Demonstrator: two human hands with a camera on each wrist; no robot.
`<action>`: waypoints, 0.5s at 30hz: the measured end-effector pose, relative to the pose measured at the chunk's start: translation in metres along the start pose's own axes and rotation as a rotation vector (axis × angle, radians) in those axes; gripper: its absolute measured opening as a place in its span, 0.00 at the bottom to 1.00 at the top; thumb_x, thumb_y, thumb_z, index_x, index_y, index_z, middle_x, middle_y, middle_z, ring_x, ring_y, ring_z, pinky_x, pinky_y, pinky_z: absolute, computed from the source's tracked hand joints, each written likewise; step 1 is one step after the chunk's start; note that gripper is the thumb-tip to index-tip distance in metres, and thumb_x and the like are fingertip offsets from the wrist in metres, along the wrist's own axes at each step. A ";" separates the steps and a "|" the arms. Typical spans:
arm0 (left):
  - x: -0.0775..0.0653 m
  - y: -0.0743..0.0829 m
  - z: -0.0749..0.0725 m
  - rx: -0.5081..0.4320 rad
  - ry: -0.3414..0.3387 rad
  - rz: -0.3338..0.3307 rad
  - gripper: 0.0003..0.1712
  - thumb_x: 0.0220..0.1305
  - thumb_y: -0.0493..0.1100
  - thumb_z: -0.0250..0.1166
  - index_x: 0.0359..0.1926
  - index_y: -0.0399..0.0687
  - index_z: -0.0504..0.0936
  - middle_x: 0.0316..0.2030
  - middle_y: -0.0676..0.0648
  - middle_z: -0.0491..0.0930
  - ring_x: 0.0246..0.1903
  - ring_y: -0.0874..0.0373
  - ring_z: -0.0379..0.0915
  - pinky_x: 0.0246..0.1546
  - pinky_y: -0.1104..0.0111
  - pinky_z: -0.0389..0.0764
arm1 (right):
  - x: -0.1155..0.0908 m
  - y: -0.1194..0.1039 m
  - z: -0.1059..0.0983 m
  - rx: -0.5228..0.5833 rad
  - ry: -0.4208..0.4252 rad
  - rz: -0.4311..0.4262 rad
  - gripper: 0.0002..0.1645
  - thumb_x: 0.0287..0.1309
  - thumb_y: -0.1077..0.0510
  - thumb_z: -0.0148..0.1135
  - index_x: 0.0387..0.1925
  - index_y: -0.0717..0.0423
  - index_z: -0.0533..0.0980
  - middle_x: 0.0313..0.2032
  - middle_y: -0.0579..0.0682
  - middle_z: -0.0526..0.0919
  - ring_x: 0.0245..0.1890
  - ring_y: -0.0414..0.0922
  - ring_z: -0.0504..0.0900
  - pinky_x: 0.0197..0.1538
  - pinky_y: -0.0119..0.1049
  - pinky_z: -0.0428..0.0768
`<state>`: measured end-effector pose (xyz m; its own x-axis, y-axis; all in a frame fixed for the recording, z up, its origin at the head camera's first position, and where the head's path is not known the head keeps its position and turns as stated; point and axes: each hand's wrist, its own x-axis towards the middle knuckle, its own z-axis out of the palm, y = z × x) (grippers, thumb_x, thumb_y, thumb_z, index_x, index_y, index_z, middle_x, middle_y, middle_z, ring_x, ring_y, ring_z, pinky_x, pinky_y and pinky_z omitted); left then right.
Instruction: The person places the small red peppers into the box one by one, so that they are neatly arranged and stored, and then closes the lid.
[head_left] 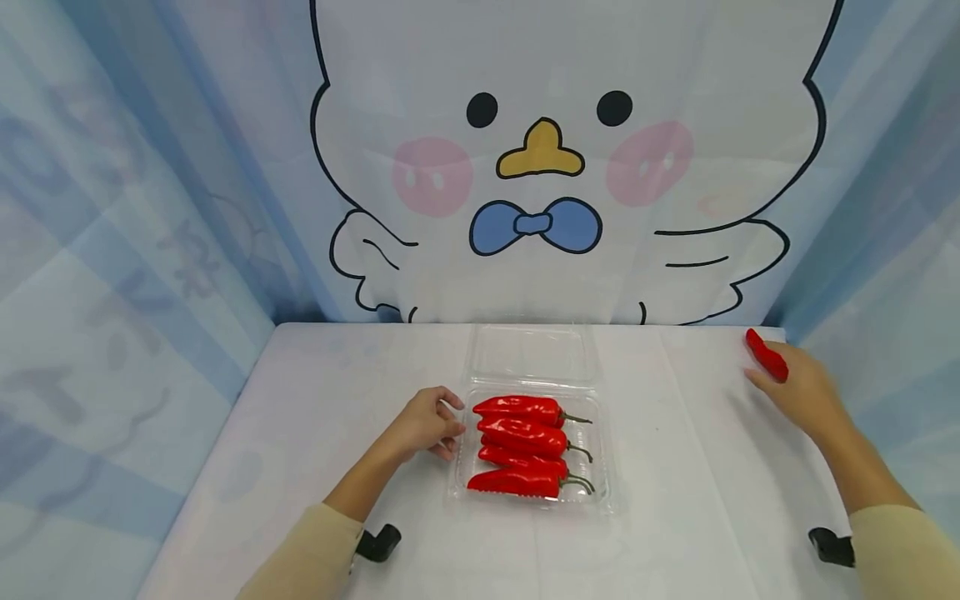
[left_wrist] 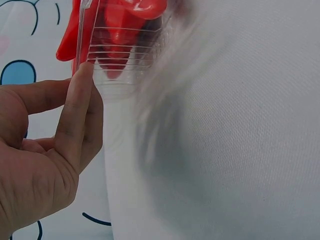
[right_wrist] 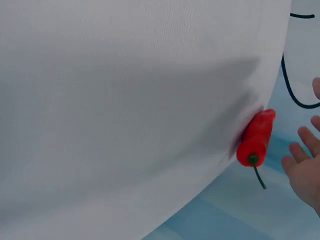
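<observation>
My left hand (head_left: 429,423) is at the left side of a clear plastic clamshell box (head_left: 604,467), its loosely bent fingertips right at the wall. Several red chili peppers (head_left: 525,436) with green stems lie side by side in the box, tips to the left. In the left wrist view, my fingers (left_wrist: 75,115) meet the box's ribbed side. At the table's far right corner is another red chili pepper (head_left: 767,357). My right hand (head_left: 806,387) is close beside it, and the right wrist view shows spread fingers (right_wrist: 307,142) with a gap to the chili pepper (right_wrist: 256,137).
The box's transparent lid (head_left: 532,354) is folded back, away from me. A white cloth covers the table (head_left: 675,517). Behind it hangs a curtain (head_left: 547,283) with a cartoon bird, and blue curtains (head_left: 112,250) enclose both sides. Black mounts (head_left: 378,543) sit at both wrists.
</observation>
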<state>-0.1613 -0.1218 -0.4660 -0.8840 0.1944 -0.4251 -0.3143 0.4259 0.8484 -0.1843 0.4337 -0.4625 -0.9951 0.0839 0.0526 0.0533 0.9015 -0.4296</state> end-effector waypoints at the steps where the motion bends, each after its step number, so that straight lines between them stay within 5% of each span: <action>1: 0.000 0.000 0.000 0.000 -0.001 -0.002 0.19 0.64 0.32 0.70 0.54 0.38 0.75 0.33 0.40 0.80 0.20 0.54 0.80 0.24 0.64 0.89 | 0.000 0.003 -0.001 -0.002 -0.003 0.013 0.46 0.66 0.54 0.68 0.72 0.75 0.57 0.63 0.81 0.62 0.58 0.77 0.63 0.53 0.78 0.75; 15: 0.001 -0.003 -0.001 0.009 0.005 0.008 0.19 0.64 0.32 0.70 0.54 0.38 0.75 0.32 0.40 0.80 0.20 0.54 0.80 0.24 0.64 0.89 | 0.015 0.031 -0.006 -0.038 -0.090 0.164 0.46 0.73 0.51 0.58 0.77 0.72 0.48 0.69 0.83 0.54 0.63 0.80 0.57 0.56 0.80 0.71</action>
<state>-0.1612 -0.1238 -0.4687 -0.8881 0.1939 -0.4168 -0.3042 0.4319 0.8491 -0.1971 0.4656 -0.4694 -0.9761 0.1944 -0.0971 0.2170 0.8945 -0.3909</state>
